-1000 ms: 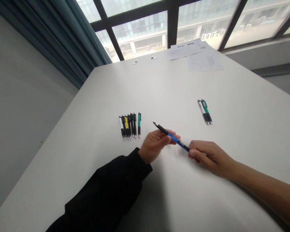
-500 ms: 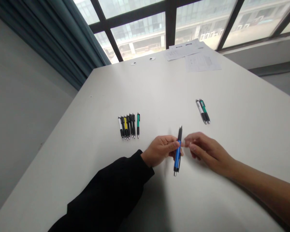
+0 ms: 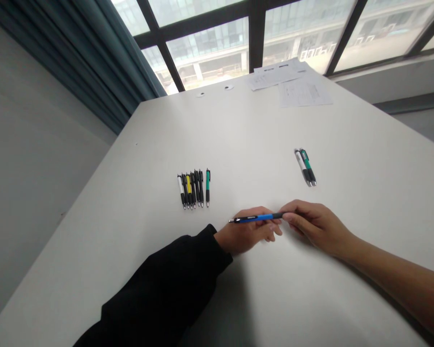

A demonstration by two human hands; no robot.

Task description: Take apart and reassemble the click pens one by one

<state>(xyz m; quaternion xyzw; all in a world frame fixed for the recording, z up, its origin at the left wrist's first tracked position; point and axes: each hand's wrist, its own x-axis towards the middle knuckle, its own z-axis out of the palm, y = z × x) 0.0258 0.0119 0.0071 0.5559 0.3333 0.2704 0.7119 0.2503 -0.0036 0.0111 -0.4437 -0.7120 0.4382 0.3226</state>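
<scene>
A blue pen (image 3: 264, 218) with black ends lies nearly level across the view, its silver end to the left. My right hand (image 3: 318, 224) pinches its black grip between thumb and fingers. Behind the pen, my left hand (image 3: 248, 238) has its fingers loosely stretched toward the right hand and does not grip the pen. Whether the pen touches the back of that hand I cannot tell. To the upper left, a row of several pens lies side by side, among them a yellow pen (image 3: 188, 188) and a green pen (image 3: 208, 188).
A white pen (image 3: 302, 166) and another green pen (image 3: 308, 166) lie together at the right on the white table (image 3: 148, 183). Printed papers (image 3: 304, 92) rest at the far edge by the window. Two small white discs (image 3: 229, 87) lie near that edge.
The blue pen has turned from nearly upright to level. It has passed from my left hand's grip into my right hand's pinch, and the left fingers have loosened.
</scene>
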